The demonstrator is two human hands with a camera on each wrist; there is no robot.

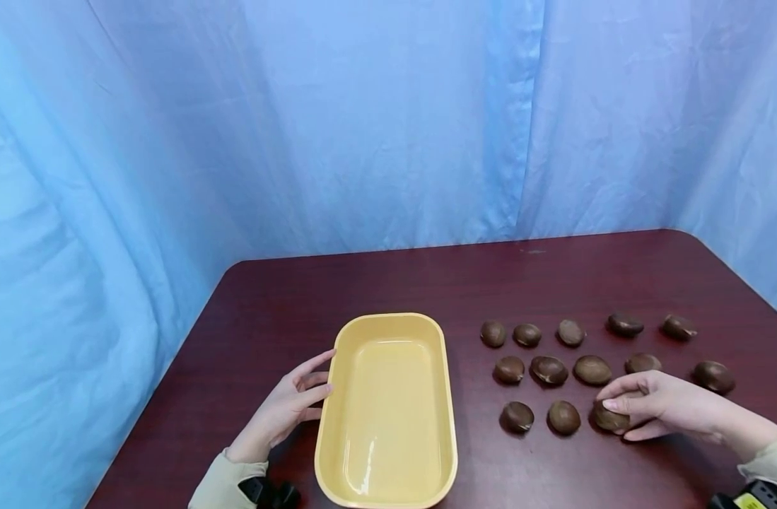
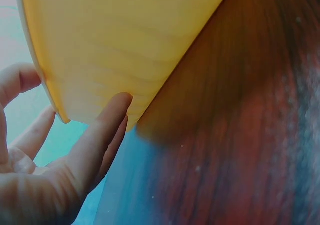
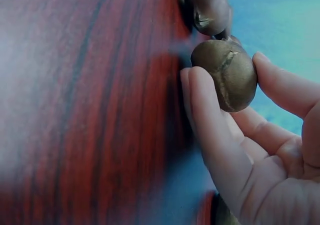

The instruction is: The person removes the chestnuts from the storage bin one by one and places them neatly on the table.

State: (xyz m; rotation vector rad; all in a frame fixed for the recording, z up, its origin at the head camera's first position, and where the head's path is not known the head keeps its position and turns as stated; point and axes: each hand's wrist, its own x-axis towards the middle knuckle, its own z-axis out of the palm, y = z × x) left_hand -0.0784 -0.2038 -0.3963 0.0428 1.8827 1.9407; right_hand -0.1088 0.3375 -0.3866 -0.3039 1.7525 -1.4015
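Observation:
My left hand touches the left side of a yellow rectangular tray. Its fingers are spread, meeting the rim and outer wall in the left wrist view. On the right, my right hand pinches a brown, chestnut-like piece between thumb and fingers, low over the table. A pale crease runs across this piece in the right wrist view. Similar brown pieces lie about that hand, including one to its left and one just behind it.
Several more brown pieces lie in rough rows on the dark red table, right of the tray. One piece sits close to the right forearm. Blue curtains hang behind and beside the table.

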